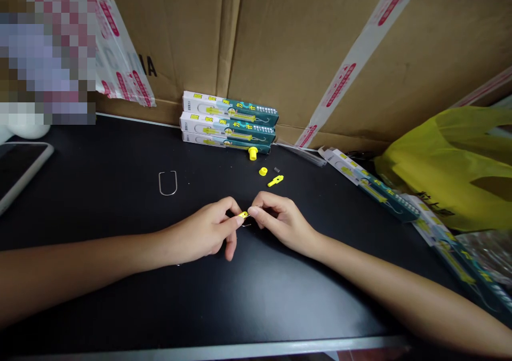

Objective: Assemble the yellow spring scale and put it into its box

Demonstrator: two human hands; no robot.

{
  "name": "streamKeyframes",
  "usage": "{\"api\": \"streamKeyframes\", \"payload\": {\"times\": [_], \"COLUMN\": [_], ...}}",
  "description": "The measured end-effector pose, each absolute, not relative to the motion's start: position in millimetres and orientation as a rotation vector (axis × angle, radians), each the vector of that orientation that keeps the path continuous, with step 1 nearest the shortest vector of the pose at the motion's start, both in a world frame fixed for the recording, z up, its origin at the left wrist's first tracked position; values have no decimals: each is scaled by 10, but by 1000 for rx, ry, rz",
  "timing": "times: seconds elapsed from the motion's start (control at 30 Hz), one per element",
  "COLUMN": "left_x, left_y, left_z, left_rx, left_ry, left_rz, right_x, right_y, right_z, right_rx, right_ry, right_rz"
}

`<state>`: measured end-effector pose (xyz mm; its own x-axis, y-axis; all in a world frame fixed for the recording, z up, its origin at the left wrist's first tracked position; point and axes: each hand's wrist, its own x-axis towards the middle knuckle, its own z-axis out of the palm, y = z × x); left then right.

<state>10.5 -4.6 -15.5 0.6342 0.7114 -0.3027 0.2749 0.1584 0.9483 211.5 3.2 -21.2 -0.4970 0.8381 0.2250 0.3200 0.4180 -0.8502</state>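
Small yellow plastic piece (243, 215) pinched in the left hand (208, 225), mid-worktop

The left thumb and forefinger are closed on the piece, above the middle of the black worktop (304, 302). The right hand (284, 219) has its thumb and forefinger pinched together on a thin silvery metal wire (258, 207), whose end meets the piece; whether it is threaded through cannot be told.

Just beyond the hands, toward the far edge, lie a yellow plastic pin with a flat end (276, 181), a small coiled metal spring (277, 169), a short yellow plastic cap (263, 171) and a taller yellow flanged plug (253, 153). The plug sits beside stacked white-and-green printed cardboard boxes (228, 127) at the far edge. Left of these parts is a U-shaped silvery wire loop (176, 183). A crumpled yellow plastic bag (448, 153) fills the far right corner.
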Motion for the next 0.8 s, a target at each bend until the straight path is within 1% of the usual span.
{"api": "streamKeyframes", "payload": {"times": [0.33,0.63,0.7,0.8], "left_x": [134,181,184,178], "left_y": [-91,-148,-143,-122], "left_z": [-138,-170,-152,-108], "left_rx": [1441,1416,1425,1427], "left_ry": [876,918,923,919], "left_rz": [402,482,468,428], "right_x": [2106,2024,2023,2047], "right_y": [3,-12,-10,9], "right_z": [-226,-240,-232,-216], "right_rx": [-914,-926,-942,-973], "right_ry": [-2079,-2026,-2016,-1985], "right_rz": [908,801,837,1004]}}
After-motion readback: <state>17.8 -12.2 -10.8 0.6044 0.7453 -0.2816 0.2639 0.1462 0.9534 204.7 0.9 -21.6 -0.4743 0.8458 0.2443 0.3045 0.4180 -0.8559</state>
